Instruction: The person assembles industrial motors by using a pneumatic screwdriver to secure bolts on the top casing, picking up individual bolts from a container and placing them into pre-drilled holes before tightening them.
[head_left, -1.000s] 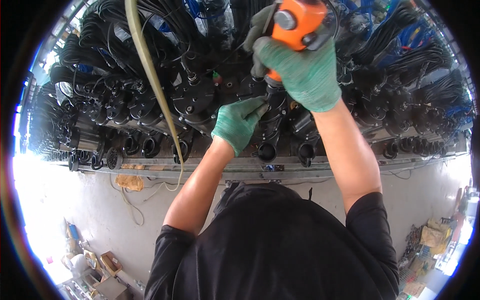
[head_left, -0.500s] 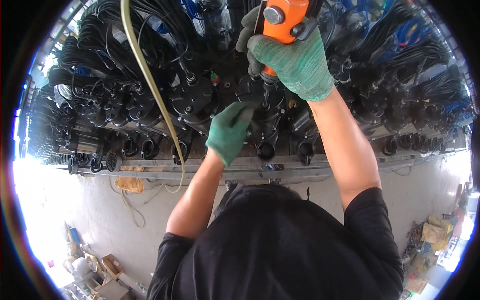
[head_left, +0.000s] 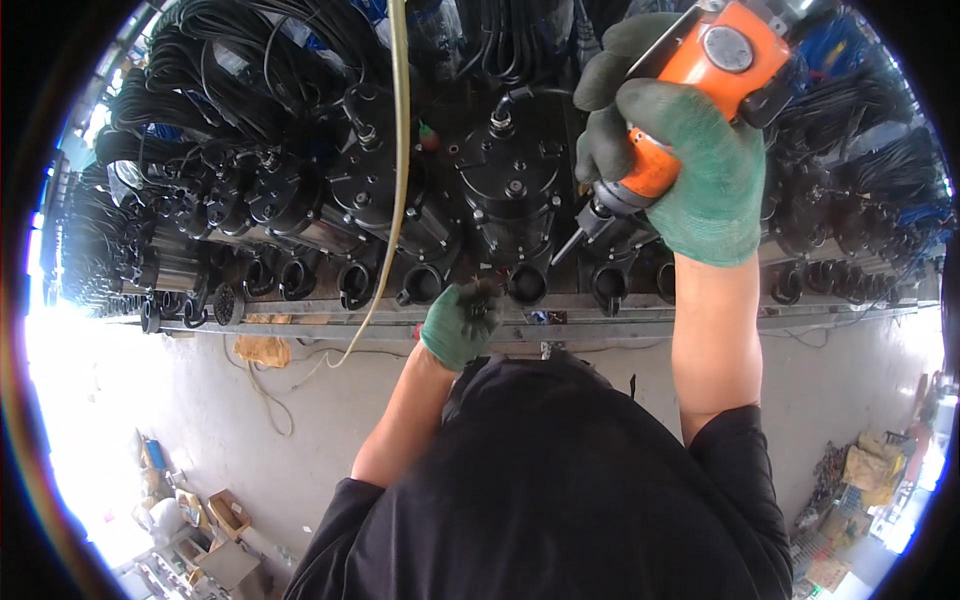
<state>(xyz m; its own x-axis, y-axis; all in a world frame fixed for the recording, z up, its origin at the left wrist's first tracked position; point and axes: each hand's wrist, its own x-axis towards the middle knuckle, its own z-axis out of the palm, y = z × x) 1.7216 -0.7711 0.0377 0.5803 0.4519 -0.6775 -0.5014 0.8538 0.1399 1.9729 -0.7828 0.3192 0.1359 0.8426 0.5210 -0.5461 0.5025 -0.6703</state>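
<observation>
My right hand (head_left: 700, 165), in a green and grey glove, is closed around an orange power screwdriver (head_left: 655, 165). The tool's thin bit points down and left, apart from the machines. Below it to the left stands a black pump (head_left: 510, 180) with screw heads on its round lid and a cable rising from the top. My left hand (head_left: 462, 322), gloved alike, has its fingers curled beside the pump's round outlet (head_left: 527, 285). Small dark pieces seem to lie in those fingers, too small to name.
Similar black machines (head_left: 280, 200) fill the bench on both sides, with coiled black cables (head_left: 215, 60) behind. A yellowish hose (head_left: 402, 120) hangs down left of the pump. Metal rails (head_left: 620, 328) run along the front edge. Boxes (head_left: 228, 512) stand on the floor at lower left.
My right hand has carried the screwdriver up off the pump's lid and to the right. My left hand has drawn back toward me from the lid. The hose has swung right.
</observation>
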